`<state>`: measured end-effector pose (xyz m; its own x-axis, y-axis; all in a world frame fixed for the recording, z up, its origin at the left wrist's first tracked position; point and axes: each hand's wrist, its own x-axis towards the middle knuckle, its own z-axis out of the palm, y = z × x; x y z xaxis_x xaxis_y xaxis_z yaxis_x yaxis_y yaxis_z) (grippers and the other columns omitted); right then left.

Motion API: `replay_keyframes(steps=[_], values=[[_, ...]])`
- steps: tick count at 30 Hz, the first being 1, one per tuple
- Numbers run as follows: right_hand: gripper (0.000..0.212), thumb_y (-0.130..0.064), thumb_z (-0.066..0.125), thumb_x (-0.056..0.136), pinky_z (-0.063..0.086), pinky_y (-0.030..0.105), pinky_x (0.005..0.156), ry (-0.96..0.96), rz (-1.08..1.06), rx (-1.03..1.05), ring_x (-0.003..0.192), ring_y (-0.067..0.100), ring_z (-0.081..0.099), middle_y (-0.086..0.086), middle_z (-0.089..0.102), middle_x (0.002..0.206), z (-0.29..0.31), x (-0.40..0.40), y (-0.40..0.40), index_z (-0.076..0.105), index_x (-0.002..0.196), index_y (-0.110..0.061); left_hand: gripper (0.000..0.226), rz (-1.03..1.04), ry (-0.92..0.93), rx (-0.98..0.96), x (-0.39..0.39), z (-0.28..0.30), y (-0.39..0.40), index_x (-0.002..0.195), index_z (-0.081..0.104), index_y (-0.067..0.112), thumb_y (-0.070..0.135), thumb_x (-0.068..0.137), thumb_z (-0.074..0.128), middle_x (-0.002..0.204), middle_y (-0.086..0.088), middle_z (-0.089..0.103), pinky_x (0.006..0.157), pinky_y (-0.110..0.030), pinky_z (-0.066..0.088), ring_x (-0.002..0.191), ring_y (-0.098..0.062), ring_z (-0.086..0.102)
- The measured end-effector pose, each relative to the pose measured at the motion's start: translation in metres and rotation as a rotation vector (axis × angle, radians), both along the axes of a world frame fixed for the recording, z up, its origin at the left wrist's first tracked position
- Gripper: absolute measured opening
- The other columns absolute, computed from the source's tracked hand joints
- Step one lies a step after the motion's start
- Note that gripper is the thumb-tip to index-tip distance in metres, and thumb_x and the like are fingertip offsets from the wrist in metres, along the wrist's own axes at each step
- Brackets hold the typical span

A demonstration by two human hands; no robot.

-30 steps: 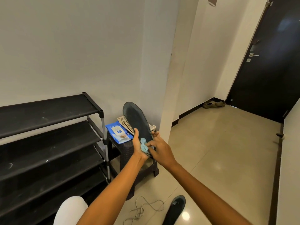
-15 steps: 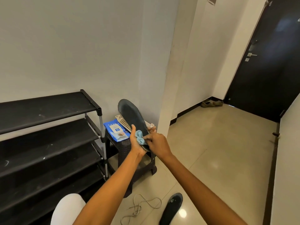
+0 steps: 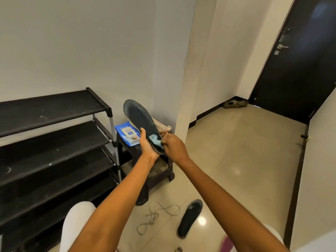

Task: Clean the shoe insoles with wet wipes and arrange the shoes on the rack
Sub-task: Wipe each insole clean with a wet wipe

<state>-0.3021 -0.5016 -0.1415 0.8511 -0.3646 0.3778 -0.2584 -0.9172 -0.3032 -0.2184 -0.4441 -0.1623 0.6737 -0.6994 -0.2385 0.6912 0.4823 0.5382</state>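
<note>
My left hand (image 3: pixel 148 145) grips the heel end of a dark blue insole (image 3: pixel 138 118), which points up and away to the left. My right hand (image 3: pixel 174 147) presses a light blue wet wipe (image 3: pixel 155 139) against the insole's lower part. A second dark insole (image 3: pixel 190 217) lies flat on the floor near my right forearm. The blue pack of wet wipes (image 3: pixel 128 133) rests on a small dark stool (image 3: pixel 156 171) behind my hands. The black multi-tier shoe rack (image 3: pixel 54 142) stands at the left, and its visible shelves hold no shoes.
A loose grey shoelace (image 3: pixel 156 215) lies on the tiled floor in front of the stool. A perforated beige item (image 3: pixel 161 125) sits on the stool behind the insole. A pair of shoes (image 3: pixel 234 104) lies by the dark door (image 3: pixel 300 60) at the far right.
The wipe in my right hand has slid along the insole's lower part, up a little and then back down. My left hand keeps its hold on the heel end.
</note>
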Motion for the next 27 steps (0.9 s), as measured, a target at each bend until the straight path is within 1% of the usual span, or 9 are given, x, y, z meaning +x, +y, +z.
replay_keyframes(steps=[3,7,12,15,17,18,21,25,27], values=[[0.023,-0.01,0.059,0.088,0.045,0.028,0.077,-0.05,-0.085,0.043,0.098,0.028,0.059,0.015,0.065,0.109,-0.005,0.0,0.004,0.07,0.108,-0.008,0.078,-0.022,-0.015,0.05,-0.008,0.002,0.0,0.083,0.076,0.004,0.068,0.088,0.032,0.087,-0.013,0.072,0.073,-0.033,0.057,0.077,-0.024,0.071],[0.024,-0.011,0.056,0.091,0.033,0.012,0.07,0.014,0.052,0.168,0.091,0.02,0.057,0.012,0.066,0.108,-0.006,-0.005,0.018,0.069,0.11,-0.007,0.082,0.061,0.018,0.05,0.008,-0.002,0.005,0.128,0.052,0.001,0.067,0.08,0.053,0.117,-0.016,0.062,0.081,-0.038,0.057,0.101,-0.027,0.064],[0.022,-0.007,0.057,0.091,0.05,0.026,0.084,-0.215,-0.182,0.431,0.099,0.027,0.062,0.013,0.068,0.11,0.012,-0.002,-0.009,0.07,0.108,-0.006,0.055,0.024,-0.085,0.103,0.004,0.004,0.006,0.101,0.065,0.008,0.057,0.09,0.044,0.091,-0.011,0.071,0.08,-0.038,0.052,0.087,-0.025,0.064],[0.023,-0.012,0.056,0.092,0.046,0.025,0.078,-0.136,-0.184,0.373,0.095,0.027,0.063,0.012,0.068,0.107,0.004,0.001,-0.005,0.069,0.11,-0.009,0.06,-0.013,-0.1,0.104,0.002,0.009,0.002,0.095,0.068,0.007,0.059,0.091,0.04,0.085,-0.011,0.072,0.079,-0.038,0.053,0.084,-0.025,0.066],[0.024,-0.013,0.054,0.093,0.043,0.023,0.078,-0.098,-0.131,0.282,0.097,0.025,0.061,0.01,0.066,0.108,-0.006,-0.002,0.011,0.068,0.112,-0.011,0.064,0.003,-0.049,0.06,0.003,0.009,0.0,0.077,0.073,0.005,0.057,0.092,0.039,0.074,-0.011,0.072,0.068,-0.032,0.058,0.071,-0.022,0.069],[0.025,-0.014,0.053,0.093,0.043,0.024,0.078,-0.09,-0.096,0.235,0.095,0.024,0.06,0.01,0.064,0.106,-0.01,-0.004,0.019,0.068,0.113,-0.012,0.062,0.042,-0.024,0.017,0.004,0.009,0.001,0.08,0.073,0.003,0.056,0.092,0.043,0.077,-0.011,0.071,0.065,-0.031,0.059,0.07,-0.022,0.069],[0.023,-0.018,0.054,0.092,0.045,0.027,0.075,-0.033,-0.004,0.144,0.091,0.022,0.059,0.01,0.062,0.102,-0.009,-0.007,0.023,0.069,0.109,-0.013,0.065,0.09,0.036,-0.029,0.01,0.001,0.001,0.118,0.057,0.002,0.058,0.085,0.055,0.093,-0.012,0.063,0.072,-0.035,0.058,0.082,-0.023,0.067],[0.02,-0.023,0.057,0.092,0.042,0.021,0.072,-0.103,-0.181,0.124,0.094,0.02,0.061,0.007,0.064,0.111,-0.001,0.0,0.004,0.07,0.102,-0.012,0.054,0.024,-0.054,0.022,-0.01,0.011,0.002,0.087,0.062,0.007,0.055,0.094,0.038,0.069,-0.008,0.069,0.065,-0.032,0.054,0.06,-0.018,0.069],[0.02,-0.02,0.058,0.091,0.041,0.019,0.073,-0.144,-0.149,0.145,0.093,0.02,0.061,0.007,0.065,0.109,-0.003,0.003,0.014,0.071,0.104,-0.013,0.049,0.03,-0.09,0.014,-0.019,0.02,0.001,0.084,0.056,0.007,0.049,0.097,0.035,0.058,-0.005,0.068,0.055,-0.023,0.055,0.052,-0.013,0.067]])
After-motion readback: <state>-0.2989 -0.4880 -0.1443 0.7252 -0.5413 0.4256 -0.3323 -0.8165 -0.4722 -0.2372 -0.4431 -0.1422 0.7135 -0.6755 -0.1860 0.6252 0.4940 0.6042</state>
